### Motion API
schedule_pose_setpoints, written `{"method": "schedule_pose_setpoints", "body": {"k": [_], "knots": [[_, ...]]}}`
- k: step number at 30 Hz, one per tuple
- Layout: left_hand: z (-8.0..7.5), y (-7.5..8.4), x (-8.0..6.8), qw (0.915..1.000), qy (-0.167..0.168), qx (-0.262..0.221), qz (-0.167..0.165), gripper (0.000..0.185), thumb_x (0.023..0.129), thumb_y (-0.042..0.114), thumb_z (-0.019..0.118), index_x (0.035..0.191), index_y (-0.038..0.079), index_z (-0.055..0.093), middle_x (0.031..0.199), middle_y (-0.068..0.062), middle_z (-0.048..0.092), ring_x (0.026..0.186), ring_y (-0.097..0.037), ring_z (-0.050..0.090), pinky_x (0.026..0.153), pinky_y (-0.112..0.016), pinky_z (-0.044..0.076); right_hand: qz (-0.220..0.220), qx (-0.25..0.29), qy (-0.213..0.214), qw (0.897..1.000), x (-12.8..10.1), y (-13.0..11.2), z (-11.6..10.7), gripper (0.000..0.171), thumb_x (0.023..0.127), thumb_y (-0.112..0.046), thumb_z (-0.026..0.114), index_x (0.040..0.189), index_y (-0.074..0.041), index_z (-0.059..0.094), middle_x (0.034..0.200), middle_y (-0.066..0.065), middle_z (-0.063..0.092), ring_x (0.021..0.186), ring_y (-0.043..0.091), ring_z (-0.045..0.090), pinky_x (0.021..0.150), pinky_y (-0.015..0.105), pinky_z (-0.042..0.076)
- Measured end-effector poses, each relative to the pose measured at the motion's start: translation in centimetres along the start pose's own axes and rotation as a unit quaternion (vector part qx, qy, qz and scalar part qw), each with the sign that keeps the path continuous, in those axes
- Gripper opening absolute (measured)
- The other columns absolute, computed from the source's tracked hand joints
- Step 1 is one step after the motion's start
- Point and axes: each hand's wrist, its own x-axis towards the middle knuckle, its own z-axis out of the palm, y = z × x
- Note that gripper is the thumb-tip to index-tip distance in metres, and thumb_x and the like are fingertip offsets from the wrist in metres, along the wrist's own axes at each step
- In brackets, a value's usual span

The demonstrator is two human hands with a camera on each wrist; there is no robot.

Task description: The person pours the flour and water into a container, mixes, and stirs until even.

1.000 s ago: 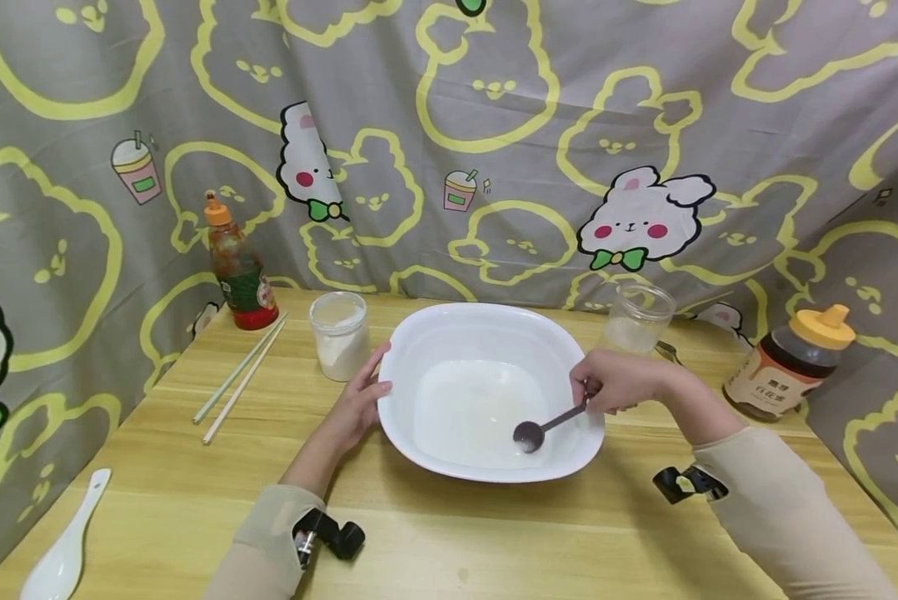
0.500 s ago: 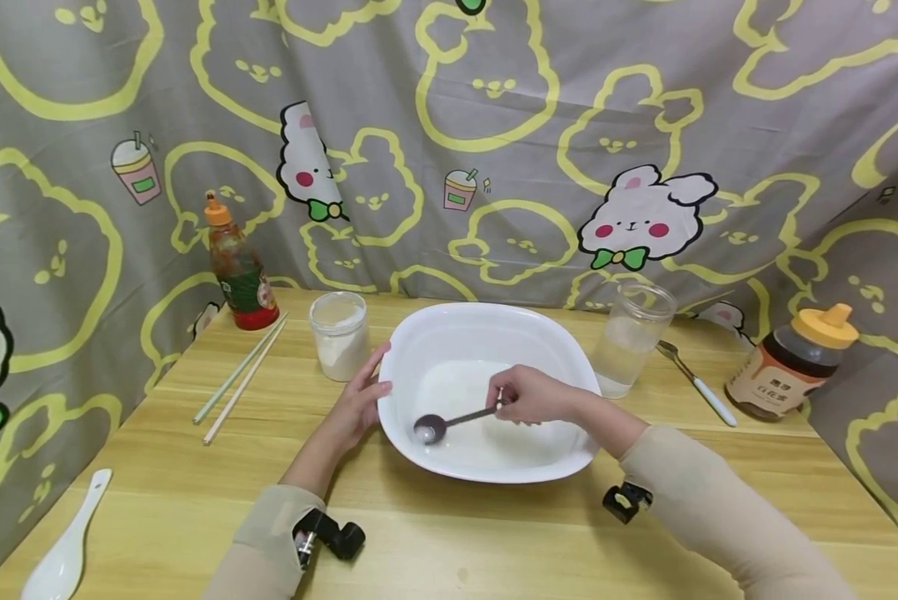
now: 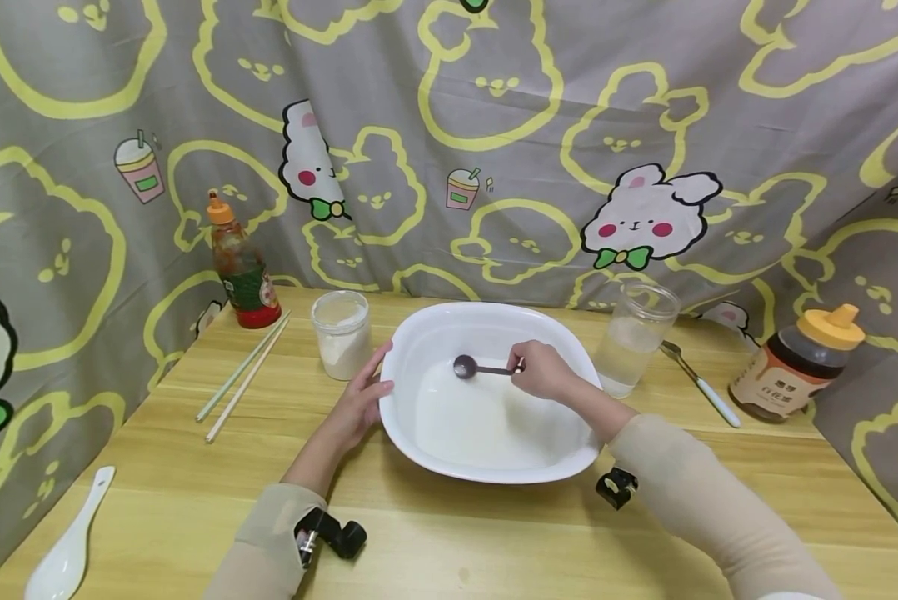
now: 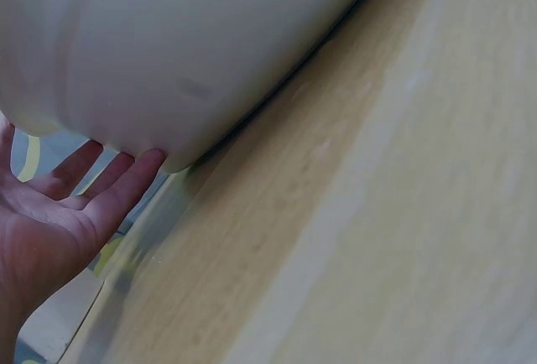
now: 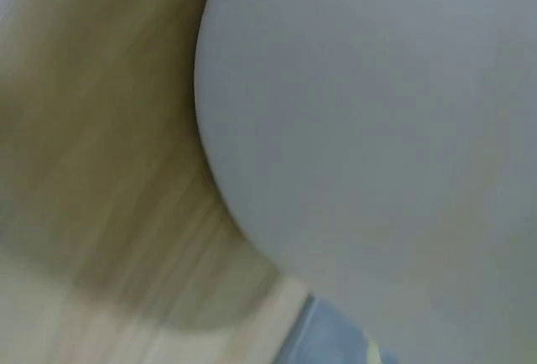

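Note:
A large white basin (image 3: 486, 467) stands on the wooden table, with a glossy, milky layer over its floor. My left hand (image 3: 360, 404) steadies the basin's left side. In the left wrist view, nearly straight fingers (image 4: 126, 188) of that hand touch the outer wall with their tips. Over the basin, my right hand (image 3: 542, 372) pinches the handle of a dark measuring spoon (image 3: 466, 367). The spoon's round bowl points left, above the far part of the basin's floor. In the right wrist view the basin's pale outer wall (image 5: 361, 129) hides the right hand.
Left of the basin are an open jar of white powder (image 3: 341, 335), a pair of chopsticks (image 3: 246, 375), a sauce bottle (image 3: 242, 275) and a white soup spoon (image 3: 67, 546). To the right stand a clear water jar (image 3: 632, 350), a blue-handled utensil (image 3: 704, 386) and a honey bottle (image 3: 790, 367).
My right hand has swept the measuring spoon from the basin's near right to its near left, then away toward the far side. The left hand stays at the basin's left side.

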Motion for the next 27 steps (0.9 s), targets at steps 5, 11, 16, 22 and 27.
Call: {"method": "schedule_pose_setpoints", "body": {"k": [5,11,16,22,27], "knots": [[0.0,0.0,0.1,1.0000,0.001,-0.004,0.001,0.068,0.079,0.010,0.050,0.139,0.022,0.019,0.132,-0.022,0.026,0.107,-0.043,0.037,0.071,-0.042,0.047,-0.003,-0.065,0.008,0.998,-1.0,1.5,-2.4,0.011,0.059,0.003,0.053,0.063,-0.007,0.055,0.057,-0.001,0.049,0.052,0.016,0.043,0.048,0.027,0.036],[-0.1,0.0,0.0,1.0000,-0.002,-0.005,0.001,0.068,0.079,0.010,0.050,0.139,0.022,0.018,0.132,-0.023,0.026,0.104,-0.039,0.042,0.070,-0.040,0.048,0.002,-0.078,-0.097,0.992,-3.0,2.3,-6.2,0.010,0.062,0.005,0.051,0.065,-0.004,0.054,0.059,0.002,0.048,0.052,0.015,0.043,0.045,0.026,0.037],[-0.1,0.0,0.0,1.0000,0.003,-0.008,0.000,0.068,0.080,0.010,0.049,0.139,0.022,0.018,0.132,-0.022,0.026,0.104,-0.039,0.042,0.070,-0.040,0.048,0.030,0.022,-0.233,0.972,-4.0,2.6,-8.4,0.013,0.067,0.008,0.050,0.072,-0.002,0.056,0.052,0.002,0.045,0.042,0.010,0.037,0.039,0.021,0.030],[0.0,0.0,-0.1,1.0000,0.003,-0.007,-0.003,0.067,0.080,0.010,0.049,0.139,0.022,0.018,0.133,-0.022,0.026,0.107,-0.042,0.038,0.072,-0.043,0.046,0.009,0.117,-0.329,0.937,-4.0,2.9,-7.5,0.013,0.070,0.006,0.052,0.076,-0.003,0.058,0.052,0.000,0.046,0.039,0.008,0.034,0.036,0.017,0.026],[-0.1,-0.1,-0.1,1.0000,-0.005,-0.006,0.004,0.067,0.081,0.010,0.049,0.139,0.021,0.017,0.132,-0.023,0.025,0.103,-0.036,0.043,0.072,-0.042,0.047,-0.024,0.172,-0.322,0.931,-3.1,1.7,-4.2,0.010,0.073,0.004,0.054,0.080,-0.002,0.059,0.051,0.000,0.045,0.039,0.008,0.034,0.036,0.017,0.027]]}}
